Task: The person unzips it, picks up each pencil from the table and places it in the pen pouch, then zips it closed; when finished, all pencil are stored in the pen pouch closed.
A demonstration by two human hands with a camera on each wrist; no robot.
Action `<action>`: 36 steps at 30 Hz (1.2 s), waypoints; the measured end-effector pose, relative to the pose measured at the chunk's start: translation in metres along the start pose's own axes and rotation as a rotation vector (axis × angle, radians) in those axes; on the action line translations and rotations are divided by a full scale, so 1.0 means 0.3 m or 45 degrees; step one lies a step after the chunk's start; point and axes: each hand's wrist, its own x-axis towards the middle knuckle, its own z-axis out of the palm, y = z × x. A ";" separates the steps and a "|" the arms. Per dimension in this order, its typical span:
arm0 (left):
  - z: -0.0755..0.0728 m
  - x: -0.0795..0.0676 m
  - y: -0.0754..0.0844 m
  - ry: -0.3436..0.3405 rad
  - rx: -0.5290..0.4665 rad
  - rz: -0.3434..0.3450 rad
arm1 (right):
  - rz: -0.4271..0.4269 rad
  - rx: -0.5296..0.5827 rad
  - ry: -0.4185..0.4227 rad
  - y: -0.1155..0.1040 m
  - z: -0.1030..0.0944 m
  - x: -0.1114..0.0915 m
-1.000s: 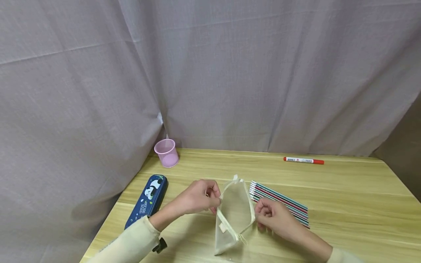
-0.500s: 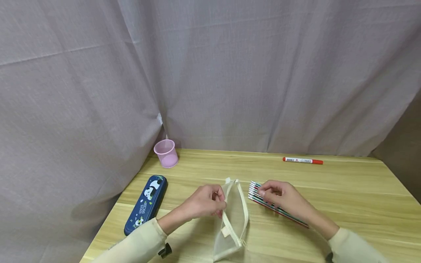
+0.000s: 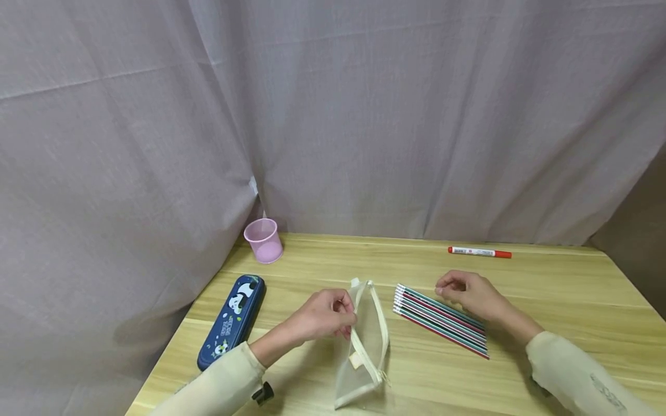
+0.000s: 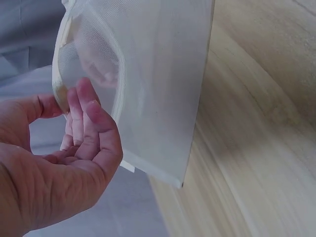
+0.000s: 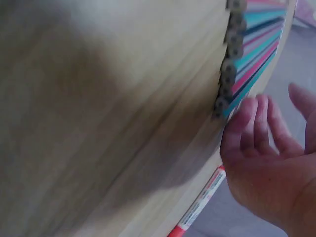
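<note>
A see-through mesh zipper pouch [image 3: 356,386] with cream edging stands on the table, its zipped mouth spread apart. My left hand [image 3: 322,315] pinches the near-left edge of that mouth between thumb and fingers; the left wrist view shows the thumb on one side of the pouch [image 4: 158,84] edge and the fingers on the other. To the right, a row of several striped pencils [image 3: 442,321] lies flat, eraser ends toward the pouch. Just beyond the pencils is my right hand [image 3: 474,293], fingers loosely bent, thumb apart from them in the right wrist view, holding nothing.
A navy pencil case [image 3: 231,320] with pandas lies at the left edge of the table. Behind it stands a pink mesh cup [image 3: 264,241]. A red-capped marker [image 3: 480,252] lies near the back edge, before a grey curtain [image 3: 338,115].
My right hand has gone from the pouch's right edge across the pencils to their far right side. The pouch mouth has narrowed and shifted slightly left, still pinched by my left hand.
</note>
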 end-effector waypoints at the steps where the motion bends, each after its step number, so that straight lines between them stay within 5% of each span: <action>1: -0.002 0.000 -0.002 0.006 -0.004 -0.004 | -0.011 0.032 -0.032 0.009 -0.004 0.006; 11: -0.007 0.008 -0.018 -0.002 -0.033 -0.013 | -0.218 0.197 -0.303 0.080 -0.024 0.046; 16: -0.007 0.006 -0.020 0.000 -0.032 -0.016 | -0.226 0.221 -0.359 0.078 -0.024 0.052; 26: -0.006 0.013 -0.022 -0.008 -0.025 0.005 | -0.241 0.167 -0.335 0.070 -0.031 0.056; 36: -0.004 0.023 -0.025 -0.018 -0.018 -0.001 | -0.203 -0.158 -0.201 0.030 -0.012 0.066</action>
